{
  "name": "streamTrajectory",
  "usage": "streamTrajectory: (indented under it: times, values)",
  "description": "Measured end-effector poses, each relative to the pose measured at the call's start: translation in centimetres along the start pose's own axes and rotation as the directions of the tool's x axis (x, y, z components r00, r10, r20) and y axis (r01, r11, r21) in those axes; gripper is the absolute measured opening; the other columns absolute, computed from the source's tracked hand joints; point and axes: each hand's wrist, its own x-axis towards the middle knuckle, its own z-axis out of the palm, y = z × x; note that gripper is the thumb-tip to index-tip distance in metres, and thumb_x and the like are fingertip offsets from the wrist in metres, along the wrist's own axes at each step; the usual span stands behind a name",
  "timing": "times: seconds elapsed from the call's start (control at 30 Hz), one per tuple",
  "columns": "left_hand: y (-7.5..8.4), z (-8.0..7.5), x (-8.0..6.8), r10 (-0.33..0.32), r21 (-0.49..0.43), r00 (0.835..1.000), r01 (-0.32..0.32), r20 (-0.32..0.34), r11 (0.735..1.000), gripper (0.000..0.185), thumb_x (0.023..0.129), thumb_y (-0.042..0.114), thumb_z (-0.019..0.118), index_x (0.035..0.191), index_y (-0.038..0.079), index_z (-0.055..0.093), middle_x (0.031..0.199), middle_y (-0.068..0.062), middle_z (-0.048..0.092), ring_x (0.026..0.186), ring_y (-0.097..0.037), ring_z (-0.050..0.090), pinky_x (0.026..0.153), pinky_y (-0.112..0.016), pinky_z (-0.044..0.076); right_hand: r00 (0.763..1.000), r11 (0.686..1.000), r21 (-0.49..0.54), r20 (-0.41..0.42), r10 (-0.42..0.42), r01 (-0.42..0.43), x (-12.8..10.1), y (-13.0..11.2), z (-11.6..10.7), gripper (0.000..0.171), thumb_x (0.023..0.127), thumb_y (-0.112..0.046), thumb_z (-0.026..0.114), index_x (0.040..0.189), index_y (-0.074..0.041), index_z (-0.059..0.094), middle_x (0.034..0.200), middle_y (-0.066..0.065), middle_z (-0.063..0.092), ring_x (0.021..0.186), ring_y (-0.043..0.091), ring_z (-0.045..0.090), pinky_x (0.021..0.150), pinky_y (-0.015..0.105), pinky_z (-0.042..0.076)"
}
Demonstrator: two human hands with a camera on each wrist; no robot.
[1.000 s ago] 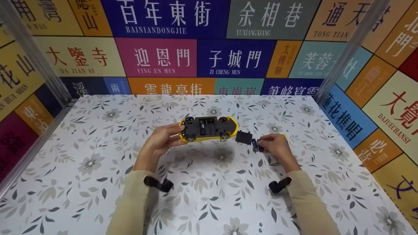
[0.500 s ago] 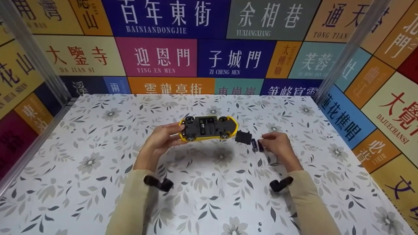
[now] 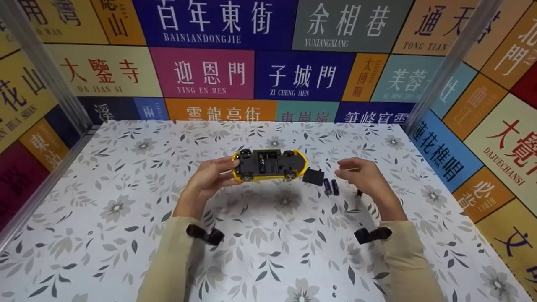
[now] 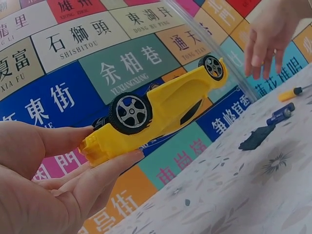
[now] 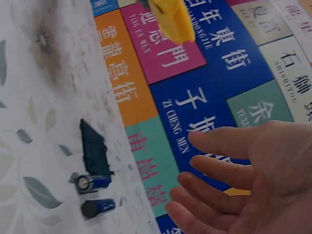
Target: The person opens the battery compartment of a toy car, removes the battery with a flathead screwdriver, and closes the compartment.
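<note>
My left hand (image 3: 212, 178) holds a yellow toy car (image 3: 269, 165) upside down above the table, gripping its rear end (image 4: 105, 144) between thumb and fingers. The black underside with an open battery bay faces up. My right hand (image 3: 361, 173) hovers above the table with relaxed fingers (image 5: 219, 165) and holds nothing. Two blue batteries (image 3: 331, 186) lie side by side on the table, just left of the right hand (image 5: 92, 195). A black battery cover (image 3: 313, 176) lies beside them (image 5: 93, 148). A small screwdriver with a yellow handle (image 4: 291, 92) lies behind them.
The table (image 3: 126, 235) has a floral cloth. Walls of coloured signs (image 3: 260, 75) close in the back and both sides. Metal posts (image 3: 449, 63) stand at the corners. Black wrist-camera straps (image 3: 371, 235) sit on both sleeves.
My right hand has let go of the batteries, left them on the table, and lifted up and slightly right. The left hand and car have barely moved.
</note>
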Motion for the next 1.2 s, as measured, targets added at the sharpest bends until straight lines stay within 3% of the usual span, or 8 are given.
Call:
streamTrajectory:
  times: [0.2,0.4,0.5,0.8,1.2]
  values:
    - [0.3,-0.1,0.0,-0.016,0.005,1.0,0.016,-0.009,1.0,0.048,0.097,0.009,0.063,0.143,0.004,0.053,0.121,-0.015,0.066,0.09,-0.02,0.074,0.075,-0.03,0.065,0.988,0.986,-0.064,-0.015,-0.156,0.155,-2.0,-3.6,0.5,0.052,0.097,-0.034,0.066,0.143,-0.012,0.053,0.145,0.016,0.054,0.136,0.035,0.05,0.11,0.053,0.048]
    - [0.2,0.0,0.0,-0.01,0.003,1.0,0.01,0.006,1.0,0.048,0.097,0.009,0.063,0.144,0.004,0.053,0.129,-0.018,0.063,0.092,-0.02,0.074,0.075,-0.029,0.065,0.926,0.921,-0.124,-0.036,-0.375,0.368,-3.4,-6.6,1.8,0.042,0.098,-0.016,0.064,0.138,-0.011,0.057,0.14,0.012,0.058,0.132,0.031,0.053,0.112,0.052,0.046]
    - [0.2,0.0,0.0,-0.006,0.0,1.0,0.006,0.008,1.0,0.048,0.098,0.009,0.062,0.144,0.004,0.052,0.129,-0.018,0.063,0.092,-0.02,0.074,0.075,-0.029,0.065,0.902,0.89,-0.161,-0.009,-0.433,0.426,-3.9,-7.8,2.5,0.041,0.097,-0.014,0.065,0.138,-0.012,0.058,0.139,0.011,0.058,0.131,0.031,0.053,0.112,0.053,0.046]
    - [-0.2,0.0,0.1,0.01,-0.019,0.999,-0.009,0.037,1.0,0.048,0.098,0.006,0.06,0.145,0.0,0.05,0.104,-0.01,0.069,0.087,-0.018,0.073,0.071,-0.028,0.065,0.872,0.837,-0.253,0.068,-0.486,0.486,-3.7,-9.7,5.2,0.044,0.096,-0.018,0.069,0.138,-0.01,0.058,0.134,0.01,0.059,0.126,0.032,0.056,0.106,0.053,0.049]
    - [-0.1,0.1,0.0,-0.007,-0.026,0.999,0.008,0.04,1.0,0.049,0.098,0.008,0.06,0.145,0.001,0.049,0.109,-0.012,0.067,0.086,-0.019,0.074,0.072,-0.029,0.065,0.877,0.823,-0.304,0.138,-0.461,0.481,-2.6,-11.0,7.4,0.043,0.096,-0.023,0.069,0.137,-0.011,0.06,0.131,0.01,0.059,0.116,0.029,0.058,0.095,0.049,0.054]
